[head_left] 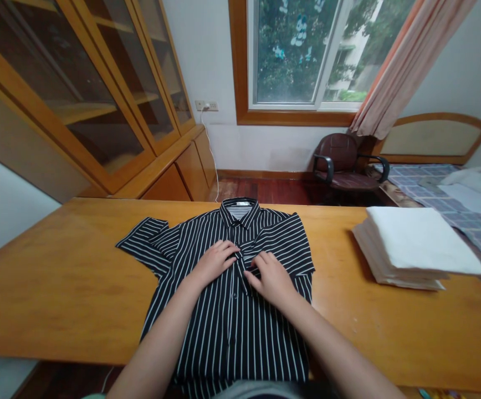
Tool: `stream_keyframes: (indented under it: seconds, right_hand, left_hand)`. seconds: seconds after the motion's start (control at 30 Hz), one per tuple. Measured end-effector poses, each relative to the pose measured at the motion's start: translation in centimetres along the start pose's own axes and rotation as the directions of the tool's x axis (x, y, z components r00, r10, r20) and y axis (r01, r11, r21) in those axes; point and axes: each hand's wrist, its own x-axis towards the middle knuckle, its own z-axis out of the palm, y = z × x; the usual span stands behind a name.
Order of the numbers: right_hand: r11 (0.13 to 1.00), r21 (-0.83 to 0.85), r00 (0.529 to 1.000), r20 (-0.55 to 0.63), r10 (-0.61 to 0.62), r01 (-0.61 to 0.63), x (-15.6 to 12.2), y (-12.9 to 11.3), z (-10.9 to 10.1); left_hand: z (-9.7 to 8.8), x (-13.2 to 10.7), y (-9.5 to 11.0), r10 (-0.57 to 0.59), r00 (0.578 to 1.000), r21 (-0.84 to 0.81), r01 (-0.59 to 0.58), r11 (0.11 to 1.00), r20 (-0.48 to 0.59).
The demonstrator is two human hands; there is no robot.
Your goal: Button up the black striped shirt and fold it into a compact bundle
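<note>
Grey cloth shows at the bottom centre, one bit of it, with two bare forearms rising either side; they end in two hands at the centre of the frame, both on one black-and-white striped shirt; the left hand lies over the front with its fingers loosely bent, the right hand is curled with thumb and fingertips narrowly apart; I cannot tell whether either pinches cloth. The step in hand looks like work at the front opening, closing or straightening it; the next move seems to call for fingertip care in lining up the two front edges.

One wooden table bears the shirt, whose two sleeves lie unalike, the one at left spread outward, the other folded inward; one collar points up the frame; at right sits one white stack, its layers too close to count. Beyond come one cabinet at upper left, one chair and one bed at right; farthest, one window and one curtain.
</note>
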Motion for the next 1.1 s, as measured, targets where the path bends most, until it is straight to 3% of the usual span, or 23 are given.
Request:
stream_keyframes:
  seconds: [0.2, 0.37, 0.53, 0.73, 0.9, 1.1]
  right_hand:
    - [0.988, -0.123, 0.996, -0.005, 0.093, -0.093, 0.3, -2.9, 3.0]
    - [0.982, -0.131, 0.991, -0.021, 0.134, -0.135, -0.4, -2.6, 3.1]
    - [0.990, -0.123, 0.997, 0.005, 0.076, -0.075, -0.8, -1.4, 2.7]
    - [0.999, -0.030, 0.999, 0.038, 0.034, -0.033, -0.8, -0.2, 2.2]
    - [1.000, 0.026, 1.000, -0.014, 0.017, -0.017, -0.7, -0.9, 1.6]
    - [0.990, -0.133, 0.997, 0.057, 0.051, -0.043, -0.4, -2.8, 2.1]
  left_hand:
    - [0.4, 0.5, 0.2, 0.010, 0.997, 0.022, -0.009, 1.000, -0.073]
    - [0.3, 0.9, 0.5, -0.054, 0.986, -0.077, 0.043, 0.996, -0.156]
    - [0.0, 1.6, 0.9, -0.124, 0.971, -0.177, 0.088, 0.980, -0.205]
    - [-0.2, 2.4, 1.6, -0.168, 0.975, -0.333, 0.111, 0.936, -0.148]
    - [0.7, 2.2, 1.4, -0.227, 0.969, -0.409, 0.168, 0.897, -0.098]
    - [2.0, 1.7, 0.4, -0.283, 0.952, -0.483, 0.195, 0.854, -0.115]
